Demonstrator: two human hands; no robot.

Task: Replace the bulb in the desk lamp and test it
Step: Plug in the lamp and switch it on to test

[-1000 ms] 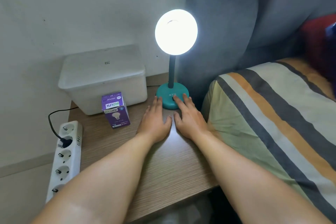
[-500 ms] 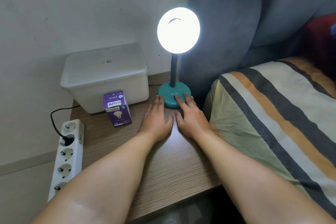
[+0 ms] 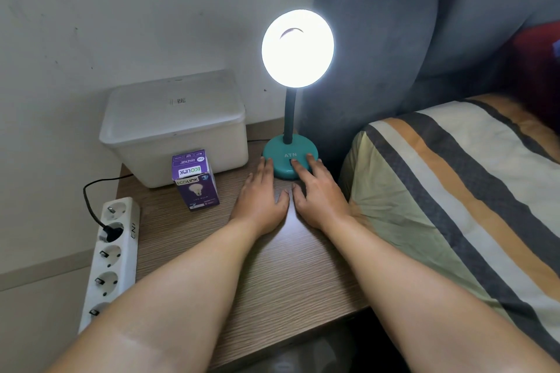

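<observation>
Brightly lit round lamp head [image 3: 298, 48], teal base [image 3: 280, 151]

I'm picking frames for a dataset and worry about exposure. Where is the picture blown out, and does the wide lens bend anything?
Head view: the lit lamp head is blown out to pure white, with only a dark arc showing inside it; its glow brightens the tabletop between the left hand and right hand. The power strip at the left edge leans, and the forearms look stretched toward the bottom corners.
</observation>
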